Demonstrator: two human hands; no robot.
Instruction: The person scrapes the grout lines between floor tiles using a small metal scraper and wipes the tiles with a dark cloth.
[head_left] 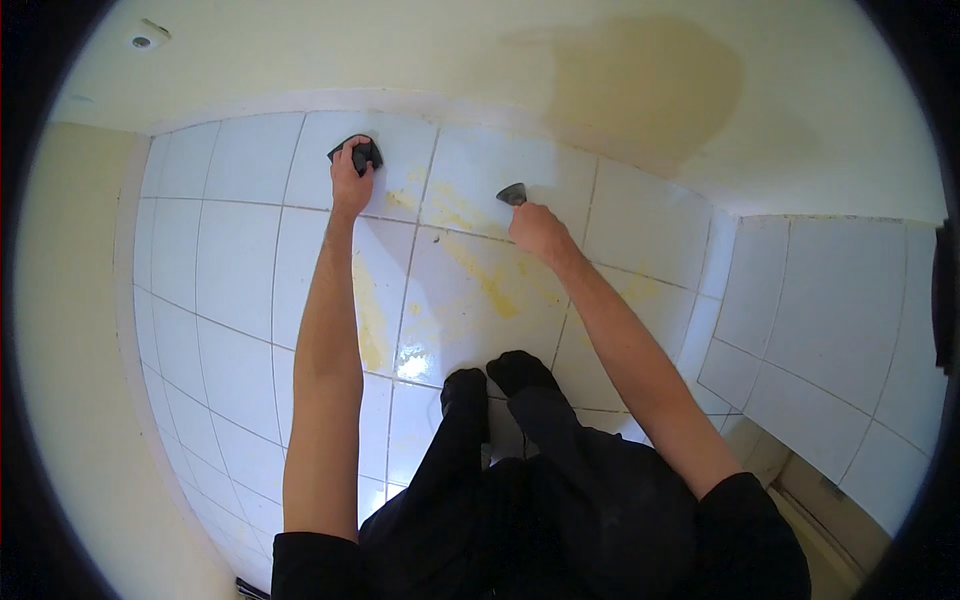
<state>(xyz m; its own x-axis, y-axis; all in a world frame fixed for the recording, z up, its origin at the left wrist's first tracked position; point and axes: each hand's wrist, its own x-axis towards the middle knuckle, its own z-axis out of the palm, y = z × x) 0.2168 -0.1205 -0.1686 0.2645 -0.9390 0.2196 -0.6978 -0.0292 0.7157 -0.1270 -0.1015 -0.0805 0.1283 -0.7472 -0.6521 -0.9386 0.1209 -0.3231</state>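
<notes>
My left hand (351, 178) is closed round the grip of a black hand tool (372, 154) with a flat, roughly triangular base. This tool rests on the white tiled floor (243, 240), close to the far wall. My right hand (540, 230) is wrapped round the handle of a scraper (513, 194) with a flared grey blade. The handle is mostly hidden in my fist, and the blade points away to the far left. Yellow smears (487, 280) streak the tiles between and below my two hands. A small dark crumb (436, 239) lies among them.
A cream wall (440, 60) rises at the far side, with a small white fitting (147, 38) at upper left. On the right stands a white tiled ledge (830, 300). My feet in black socks (520, 372) are on the floor near me.
</notes>
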